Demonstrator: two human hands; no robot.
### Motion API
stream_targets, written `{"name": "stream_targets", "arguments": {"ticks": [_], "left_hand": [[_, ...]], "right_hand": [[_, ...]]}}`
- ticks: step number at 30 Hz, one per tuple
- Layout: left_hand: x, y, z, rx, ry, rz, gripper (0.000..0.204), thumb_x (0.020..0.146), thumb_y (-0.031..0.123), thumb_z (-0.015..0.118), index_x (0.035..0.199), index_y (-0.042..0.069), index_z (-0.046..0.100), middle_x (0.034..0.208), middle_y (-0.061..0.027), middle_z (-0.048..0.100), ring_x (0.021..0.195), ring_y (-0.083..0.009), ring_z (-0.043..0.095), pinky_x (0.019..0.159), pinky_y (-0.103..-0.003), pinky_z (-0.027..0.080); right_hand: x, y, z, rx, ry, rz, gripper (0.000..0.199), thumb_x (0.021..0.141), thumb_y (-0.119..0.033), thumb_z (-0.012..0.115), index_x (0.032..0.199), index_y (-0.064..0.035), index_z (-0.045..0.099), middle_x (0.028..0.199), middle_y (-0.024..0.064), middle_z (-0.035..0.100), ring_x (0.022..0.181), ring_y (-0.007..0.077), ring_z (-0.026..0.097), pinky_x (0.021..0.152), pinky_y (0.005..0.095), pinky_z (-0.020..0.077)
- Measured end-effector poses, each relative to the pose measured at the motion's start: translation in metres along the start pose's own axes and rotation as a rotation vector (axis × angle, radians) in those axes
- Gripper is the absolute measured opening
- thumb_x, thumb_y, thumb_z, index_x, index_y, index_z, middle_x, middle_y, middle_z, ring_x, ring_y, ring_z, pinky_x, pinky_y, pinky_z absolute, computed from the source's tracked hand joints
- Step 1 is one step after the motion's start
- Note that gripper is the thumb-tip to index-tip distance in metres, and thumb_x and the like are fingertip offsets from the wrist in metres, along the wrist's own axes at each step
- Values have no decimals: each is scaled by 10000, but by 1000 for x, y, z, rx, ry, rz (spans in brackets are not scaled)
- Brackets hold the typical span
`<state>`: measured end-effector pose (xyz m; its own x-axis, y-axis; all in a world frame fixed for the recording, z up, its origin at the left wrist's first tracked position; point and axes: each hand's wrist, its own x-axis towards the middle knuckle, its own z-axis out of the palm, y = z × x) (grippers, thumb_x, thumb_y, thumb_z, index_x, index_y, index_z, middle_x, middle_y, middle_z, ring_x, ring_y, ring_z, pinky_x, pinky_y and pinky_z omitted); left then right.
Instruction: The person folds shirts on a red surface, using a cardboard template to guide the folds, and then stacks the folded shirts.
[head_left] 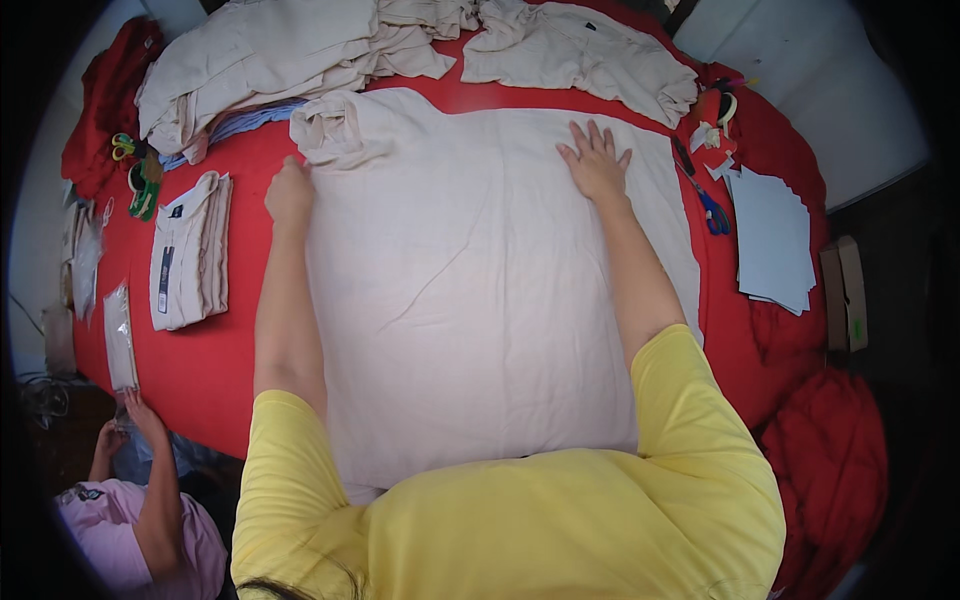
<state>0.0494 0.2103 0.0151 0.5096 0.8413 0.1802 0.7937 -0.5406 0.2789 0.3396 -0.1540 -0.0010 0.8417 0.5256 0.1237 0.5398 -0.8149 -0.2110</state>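
A large cream shirt (450, 260) lies spread over the red-covered table in front of me. One sleeve is bunched up at its far left corner (335, 130). My left hand (290, 192) is closed at the shirt's left edge, just below that bunched sleeve; its fingertips are partly hidden and seem to pinch the cloth. On the far right part of the shirt, my right hand (598, 167) presses flat with fingers spread. A long diagonal crease runs across the middle of the cloth. The near end of the shirt passes under my body.
Cream garments (270, 70) are heaped along the far side. Folded shirts (190, 250) are stacked at left, near tape rolls (143, 185). Blue-handled scissors (712, 212) and pale sheets (773, 240) lie at right. At lower left, another person's hands (140, 420) hold a clear plastic packet (120, 340).
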Motion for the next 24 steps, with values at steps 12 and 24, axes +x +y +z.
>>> {"name": "stream_targets", "arguments": {"ticks": [12, 24], "left_hand": [[-234, 133, 30, -226, -154, 754, 438, 953, 251, 463, 1366, 107, 487, 1444, -97, 434, 1362, -320, 350, 1109, -523, 238], [-243, 133, 46, 6, 88, 562, 477, 969, 315, 442, 1424, 175, 426, 1483, -98, 385, 1383, -334, 306, 1110, -549, 217]], "right_hand": [[-189, -89, 24, 136, 101, -418, 496, 914, -170, 512, 1361, 31, 435, 1456, 171, 394, 1389, 305, 316, 1132, 541, 184], [-209, -95, 20, 1, 250, -246, 519, 935, -350, 478, 1363, -56, 471, 1480, 161, 364, 1380, 346, 315, 1117, 561, 192]]}}
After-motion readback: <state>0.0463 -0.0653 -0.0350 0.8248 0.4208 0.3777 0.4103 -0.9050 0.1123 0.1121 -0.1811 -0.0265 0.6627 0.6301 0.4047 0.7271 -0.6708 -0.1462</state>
